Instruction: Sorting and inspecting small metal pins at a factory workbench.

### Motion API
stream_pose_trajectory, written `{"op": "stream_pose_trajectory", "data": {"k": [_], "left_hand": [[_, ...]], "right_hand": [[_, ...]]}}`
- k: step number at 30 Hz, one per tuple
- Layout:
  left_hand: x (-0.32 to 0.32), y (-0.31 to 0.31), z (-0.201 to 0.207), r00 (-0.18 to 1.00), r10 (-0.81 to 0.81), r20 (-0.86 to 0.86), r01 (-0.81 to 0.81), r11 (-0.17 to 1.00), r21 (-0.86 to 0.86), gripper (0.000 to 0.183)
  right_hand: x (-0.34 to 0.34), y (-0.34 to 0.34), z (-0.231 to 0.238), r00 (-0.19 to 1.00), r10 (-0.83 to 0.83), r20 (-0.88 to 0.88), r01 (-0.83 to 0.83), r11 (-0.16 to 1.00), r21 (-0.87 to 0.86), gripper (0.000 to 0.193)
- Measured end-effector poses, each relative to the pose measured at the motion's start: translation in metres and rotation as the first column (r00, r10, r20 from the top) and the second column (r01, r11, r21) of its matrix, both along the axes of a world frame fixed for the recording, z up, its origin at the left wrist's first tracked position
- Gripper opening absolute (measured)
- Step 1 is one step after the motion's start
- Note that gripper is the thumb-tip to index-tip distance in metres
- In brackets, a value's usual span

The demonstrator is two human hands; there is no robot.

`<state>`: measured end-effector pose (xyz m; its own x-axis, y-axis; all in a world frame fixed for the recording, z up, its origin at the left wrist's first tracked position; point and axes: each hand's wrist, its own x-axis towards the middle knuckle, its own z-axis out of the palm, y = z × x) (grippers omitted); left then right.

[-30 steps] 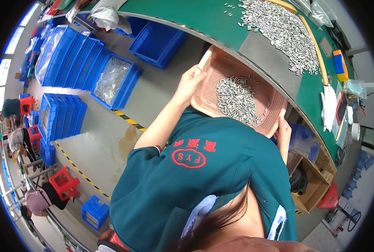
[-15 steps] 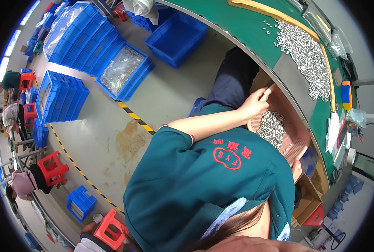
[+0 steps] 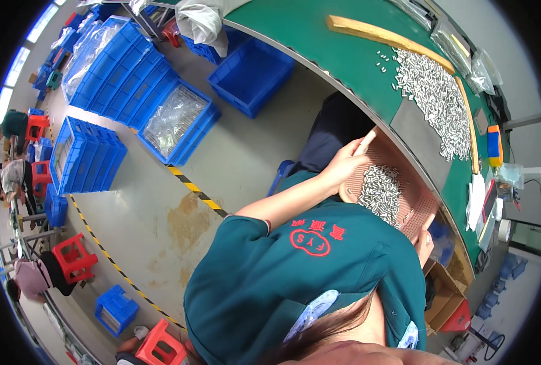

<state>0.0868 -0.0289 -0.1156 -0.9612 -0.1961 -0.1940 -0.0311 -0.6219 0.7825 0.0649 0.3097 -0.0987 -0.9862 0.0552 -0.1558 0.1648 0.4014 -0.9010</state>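
A pinkish-brown perforated plastic basket (image 3: 411, 176) is held in front of my body, partly under the edge of the green table. Many small silvery metal pins (image 3: 380, 191) lie heaped in it, mostly on the side near my body. My left hand (image 3: 346, 163) is closed on the basket's left rim, with the thumb along the top. On the opposite rim my right hand (image 3: 424, 244) grips with bent fingers; my shirt and shoulder hide that forearm. The basket's near edge is hidden behind my chest.
On the green table (image 3: 307, 30), a large pile of similar pins (image 3: 434, 91) lies against wooden strips (image 3: 392, 41), beside a grey mat (image 3: 417, 131). Blue crates (image 3: 252, 76) stand on the floor to the left. A cardboard box (image 3: 445, 295) is at my right.
The view has shifted, so the table sits lower in the picture. The basket has come a little closer to the table edge, and more of my right hand shows. Both hands keep their grip.
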Motion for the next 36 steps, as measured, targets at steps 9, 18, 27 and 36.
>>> {"op": "stream_pose_trajectory", "data": {"k": [9,18,27,36], "left_hand": [[0.022,-0.012,-0.009,0.992,0.108,0.067,-0.109,0.994,0.016,0.046],[-0.006,0.011,-0.001,0.999,-0.009,0.035,0.011,0.998,-0.064,0.044],[-0.019,0.025,0.006,0.997,-0.074,0.036,0.078,0.984,-0.159,0.053],[-0.014,0.035,-0.008,0.993,-0.043,0.114,0.057,0.99,-0.128,0.051]], "right_hand": [[-0.027,-0.008,-0.005,0.991,0.136,0.008,-0.137,0.99,0.046,0.03],[-0.003,0.015,-0.02,1.0,0.009,0.0,-0.009,1.0,-0.01,0.03],[0.007,-0.004,-0.003,1.0,-0.027,0.003,0.028,0.997,-0.07,0.032],[0.0,-0.002,0.003,0.998,-0.054,0.044,0.05,0.993,0.103,0.034]]}}
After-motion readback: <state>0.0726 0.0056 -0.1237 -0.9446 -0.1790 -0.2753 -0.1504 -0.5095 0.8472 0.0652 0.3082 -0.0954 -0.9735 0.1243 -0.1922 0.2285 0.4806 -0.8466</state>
